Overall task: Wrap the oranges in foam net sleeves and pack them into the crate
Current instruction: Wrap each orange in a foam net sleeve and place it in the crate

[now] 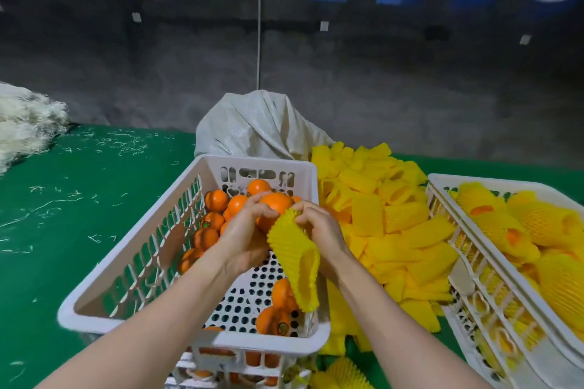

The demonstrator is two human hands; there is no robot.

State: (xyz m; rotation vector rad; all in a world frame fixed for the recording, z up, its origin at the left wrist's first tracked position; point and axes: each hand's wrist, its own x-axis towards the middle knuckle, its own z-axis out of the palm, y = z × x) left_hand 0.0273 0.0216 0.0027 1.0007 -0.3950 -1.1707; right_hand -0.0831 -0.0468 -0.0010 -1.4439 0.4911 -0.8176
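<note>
Lining a green table (79, 230), white crates (202, 174), grey wall (379, 73)

Both hands raised together; left (245, 230) cupped; right (322, 230) pinching.

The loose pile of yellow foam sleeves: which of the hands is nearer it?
Right. The right hand sits at the pile's left edge; the left hand is farther left, over the white crate.

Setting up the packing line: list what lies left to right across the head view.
White fluff pile → crate of bare oranges → loose sleeve pile → crate of wrapped oranges.
</note>
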